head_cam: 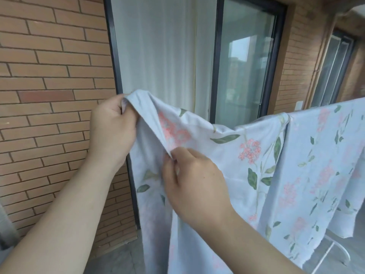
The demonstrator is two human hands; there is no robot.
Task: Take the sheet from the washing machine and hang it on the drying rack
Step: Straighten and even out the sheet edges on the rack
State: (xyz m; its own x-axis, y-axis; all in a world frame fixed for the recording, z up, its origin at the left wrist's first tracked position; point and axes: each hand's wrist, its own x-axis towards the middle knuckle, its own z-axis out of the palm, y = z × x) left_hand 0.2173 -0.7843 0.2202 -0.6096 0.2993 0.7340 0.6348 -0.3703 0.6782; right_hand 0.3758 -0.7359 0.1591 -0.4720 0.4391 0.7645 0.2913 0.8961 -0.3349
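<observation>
Pale-blue fabric sheet (pixel 227 151), printed with pink flowers and green leaves, is being held at two points. Left hand (pixel 111 127) is clamping a bunched corner of it, fingers curled tight round the cloth, raised at upper left. Right hand (pixel 195 180) is pinching a fold edge lower down, thumb and fingertips closed on the cloth, just below and right of the left hand. Cloth between the two grips is running as a diagonal ridge. From the grips the sheet is hanging down toward the floor and sweeping right, where it's lying draped over the top of the white metal drying rack (pixel 335 251). Only thin white legs of the rack are showing, bottom right, under the sheet's hanging edge. Behind: tan brick wall (pixel 49 76) at left, dark-framed glass sliding door (pixel 246 66) in the middle, white curtain (pixel 158 46) hanging behind the pane. Grey tiled floor (pixel 118 260) is showing at the bottom.
</observation>
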